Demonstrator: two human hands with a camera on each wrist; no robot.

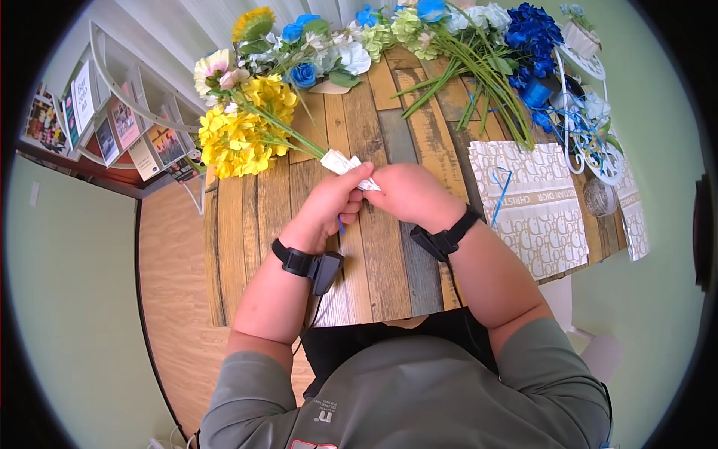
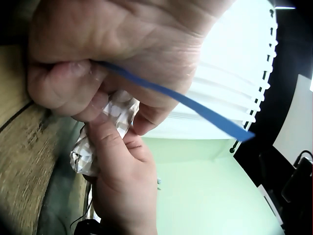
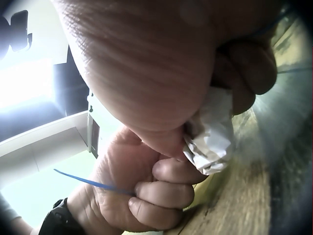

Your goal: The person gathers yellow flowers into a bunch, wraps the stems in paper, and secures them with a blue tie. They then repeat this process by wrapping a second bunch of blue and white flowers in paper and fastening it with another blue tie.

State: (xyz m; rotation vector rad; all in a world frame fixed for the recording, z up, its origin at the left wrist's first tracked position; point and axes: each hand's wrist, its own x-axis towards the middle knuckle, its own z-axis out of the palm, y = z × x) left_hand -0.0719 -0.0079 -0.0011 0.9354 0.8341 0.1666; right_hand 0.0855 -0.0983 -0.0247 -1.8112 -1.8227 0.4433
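Head view: both hands meet above the plank-patterned wooden counter [image 1: 389,262], the left hand [image 1: 329,206] pinching a thin blue ribbon [image 2: 195,105], the right hand [image 1: 410,193] gripping the white paper-wrapped stems [image 1: 345,165] of the yellow artificial flower bunch [image 1: 243,127]; keeping the ribbon taut should bind them snugly.

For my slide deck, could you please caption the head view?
Both hands, left and right, grip the white-wrapped stems of a yellow bouquet over a plank table.
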